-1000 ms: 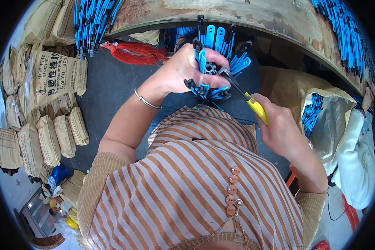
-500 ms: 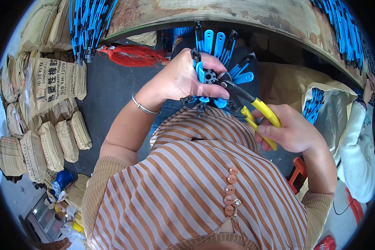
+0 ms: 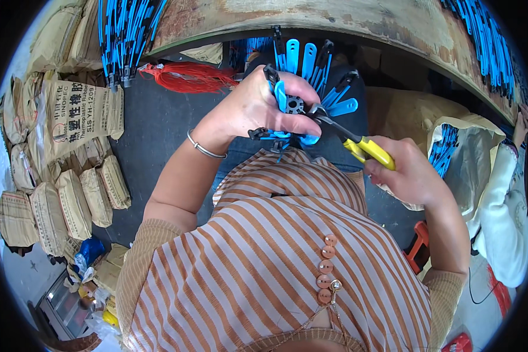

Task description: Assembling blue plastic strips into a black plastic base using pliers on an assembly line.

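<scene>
My left hand (image 3: 263, 107) is closed round a black notched hub (image 3: 294, 105). Blue flat arms and black clip-like ends (image 3: 308, 61) fan out from it, most of them beyond my fingers, a few below my thumb. From the right, my right hand (image 3: 415, 170) grips pliers with yellow handles (image 3: 376, 151), the handles squeezed nearly together. The dark jaws (image 3: 320, 111) are at the hub's right edge, beside my left thumb; what lies between them is too small to make out.
A worn wooden bench top (image 3: 311, 14) curves across the far side, with bundles of blue-and-black strips (image 3: 129, 35) on it. Red strings (image 3: 188, 77) hang below its edge. Brown paper sacks (image 3: 53, 217) are stacked at left. At right, another person's white sleeve (image 3: 501, 223) shows beside an open sack (image 3: 466, 158).
The handles of the pliers have come together, with my right hand tightening round them and shifting slightly up. My left hand and the hub have barely moved.
</scene>
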`<state>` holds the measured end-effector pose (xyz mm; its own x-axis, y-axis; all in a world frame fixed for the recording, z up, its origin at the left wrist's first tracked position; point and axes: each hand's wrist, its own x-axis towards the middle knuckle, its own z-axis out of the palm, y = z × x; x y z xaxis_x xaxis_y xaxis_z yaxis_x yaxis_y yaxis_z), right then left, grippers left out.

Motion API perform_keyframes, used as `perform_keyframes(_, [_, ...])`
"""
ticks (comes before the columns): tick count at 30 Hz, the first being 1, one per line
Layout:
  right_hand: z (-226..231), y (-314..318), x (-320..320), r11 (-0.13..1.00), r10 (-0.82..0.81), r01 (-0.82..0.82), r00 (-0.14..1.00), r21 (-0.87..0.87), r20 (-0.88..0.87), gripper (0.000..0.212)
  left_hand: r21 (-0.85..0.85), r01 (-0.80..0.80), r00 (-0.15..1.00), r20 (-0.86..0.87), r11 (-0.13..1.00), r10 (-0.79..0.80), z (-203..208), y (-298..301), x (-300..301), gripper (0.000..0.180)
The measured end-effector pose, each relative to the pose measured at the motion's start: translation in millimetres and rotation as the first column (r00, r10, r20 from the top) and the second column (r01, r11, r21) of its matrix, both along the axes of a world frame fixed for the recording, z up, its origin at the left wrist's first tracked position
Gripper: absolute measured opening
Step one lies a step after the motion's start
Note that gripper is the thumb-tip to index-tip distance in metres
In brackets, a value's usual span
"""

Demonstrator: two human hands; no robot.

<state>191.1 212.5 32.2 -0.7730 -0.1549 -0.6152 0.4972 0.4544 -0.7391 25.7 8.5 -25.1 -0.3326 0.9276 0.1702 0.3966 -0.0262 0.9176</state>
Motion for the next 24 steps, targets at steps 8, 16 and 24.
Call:
perform_keyframes(8, [10.8,0.6,0.8,0.992,0.091,-0.079,0.989,0.101,-0.12,0.011,0.022,-0.008,0.998,0.06,1.0,0.007,-1.1,2.0,4.3,0.034])
perform_keyframes(16, [7.0,-20.4,-6.7,0.976,0.115,-0.08,0.98,0.204,-0.162,0.015,-0.046,-0.003,0.997,0.081,0.999,0.007,0.7,-1.7,-4.3,0.03])
perform_keyframes(24, [0.6,-17.2,-23.7,0.981,-0.098,0.145,0.945,0.13,-0.313,0.021,-0.072,-0.337,0.873,0.35,0.939,0.34,4.0,-3.3,-13.8,0.029])
